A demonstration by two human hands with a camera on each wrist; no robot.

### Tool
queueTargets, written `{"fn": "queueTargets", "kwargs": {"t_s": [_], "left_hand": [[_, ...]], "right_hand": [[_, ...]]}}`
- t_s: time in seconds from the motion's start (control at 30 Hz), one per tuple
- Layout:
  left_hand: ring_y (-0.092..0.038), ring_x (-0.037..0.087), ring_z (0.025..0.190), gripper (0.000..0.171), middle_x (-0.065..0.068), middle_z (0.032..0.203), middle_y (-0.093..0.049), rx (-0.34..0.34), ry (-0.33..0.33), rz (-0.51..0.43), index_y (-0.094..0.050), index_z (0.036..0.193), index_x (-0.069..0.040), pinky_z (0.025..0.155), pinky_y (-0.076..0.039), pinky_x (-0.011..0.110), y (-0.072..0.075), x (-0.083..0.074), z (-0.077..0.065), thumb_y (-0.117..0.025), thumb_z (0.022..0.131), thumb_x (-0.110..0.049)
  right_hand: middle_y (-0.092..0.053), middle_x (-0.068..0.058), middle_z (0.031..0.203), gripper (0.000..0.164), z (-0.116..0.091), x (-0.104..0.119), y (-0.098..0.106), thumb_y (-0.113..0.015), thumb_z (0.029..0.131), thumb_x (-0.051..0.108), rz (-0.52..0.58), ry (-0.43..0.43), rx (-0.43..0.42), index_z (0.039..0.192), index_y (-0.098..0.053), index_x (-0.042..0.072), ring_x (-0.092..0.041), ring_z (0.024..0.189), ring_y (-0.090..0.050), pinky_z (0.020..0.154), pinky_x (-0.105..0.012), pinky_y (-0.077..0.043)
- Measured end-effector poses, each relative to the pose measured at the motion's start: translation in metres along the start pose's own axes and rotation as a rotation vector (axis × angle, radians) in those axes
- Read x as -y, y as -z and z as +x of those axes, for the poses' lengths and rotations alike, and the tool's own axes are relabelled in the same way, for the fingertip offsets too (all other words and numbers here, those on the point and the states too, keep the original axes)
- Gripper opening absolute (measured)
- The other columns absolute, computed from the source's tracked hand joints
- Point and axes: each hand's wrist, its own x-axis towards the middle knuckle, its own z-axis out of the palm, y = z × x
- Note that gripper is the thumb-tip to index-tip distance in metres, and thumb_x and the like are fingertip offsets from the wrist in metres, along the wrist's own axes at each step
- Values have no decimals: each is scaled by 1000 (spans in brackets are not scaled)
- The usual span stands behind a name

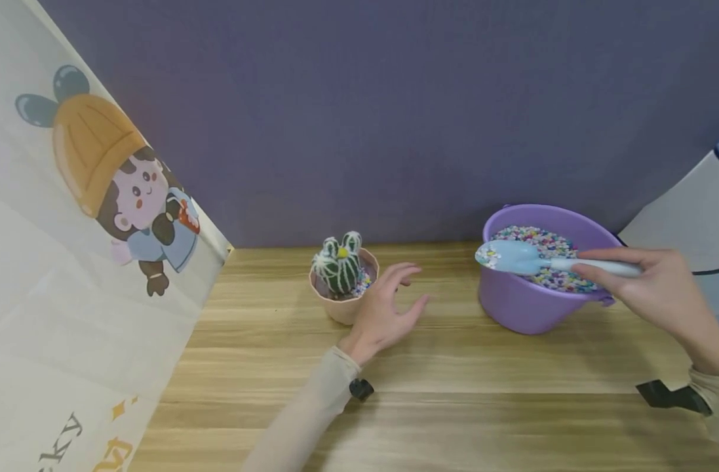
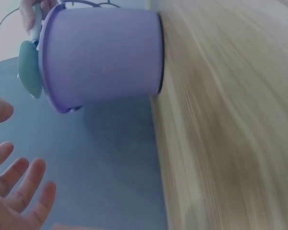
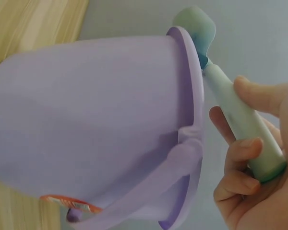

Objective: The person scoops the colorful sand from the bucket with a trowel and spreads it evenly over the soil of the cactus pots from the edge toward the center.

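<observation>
My right hand (image 1: pixel 660 285) grips the pale handle of a light blue toy shovel (image 1: pixel 515 257), held level over the rim of a purple bucket (image 1: pixel 521 305). Small multicoloured pebbles (image 1: pixel 485 254) lie in the scoop, and many more fill the bucket. The right wrist view shows thumb and fingers wrapped round the shovel handle (image 3: pixel 245 120). With fingers spread and relaxed, my left hand (image 1: pixel 383 311) is beside a potted cactus (image 1: pixel 340 269), its back overlapping the right edge of the pot (image 1: pixel 335 308). Some coloured pebbles sit on the soil right of the cactus.
A wooden table (image 1: pixel 453 406) carries the pot and the bucket. Behind them rises a dark blue-grey panel (image 1: pixel 394 118). At the left stands a white panel with a cartoon figure (image 1: pixel 141 183). The bucket's purple handle (image 3: pixel 144 191) hangs down its side.
</observation>
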Motion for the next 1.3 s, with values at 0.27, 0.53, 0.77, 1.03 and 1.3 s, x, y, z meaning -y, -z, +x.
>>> {"fn": "queueTargets", "kwargs": {"t_s": [0.27,0.53,0.77,1.03,1.3], "left_hand": [[-73,25,104,45,12,136,-70,-132,-73,-27,-68,132,-6,94,-63,39,19,14,-14,-81,91,-18],[-72,22,84,29,10,103,-78,-332,-355,-27,-75,108,-3,79,-64,31,29,27,-20,-81,80,0],[-71,23,83,21,10,95,-77,-376,-340,-31,-76,103,-3,81,-62,27,50,44,-35,-78,82,-1],[-71,23,79,20,11,91,-76,-396,-307,-15,-75,102,-3,78,-62,22,69,65,-42,-77,83,0],[-67,28,79,19,13,88,-75,-511,-305,15,-76,98,0,80,-58,21,78,86,-51,-76,80,-5]], "right_hand": [[-63,12,70,35,-1,6,-7,-87,89,42,28,4,35,117,-84,19,-10,55,-50,46,-31,-41],[-63,41,91,39,-1,10,-13,-89,88,41,63,32,53,117,-84,16,-1,78,-54,57,-25,-45],[-55,47,98,34,-2,10,-21,-91,86,37,75,63,35,113,-85,17,8,87,-53,63,-19,-43],[-65,37,86,35,-2,18,-29,-91,85,37,55,82,23,113,-85,17,-7,73,-50,56,-30,-40],[-66,40,87,32,-3,26,-40,-92,85,27,120,144,29,110,-85,10,2,76,-55,61,-20,-43]]}}
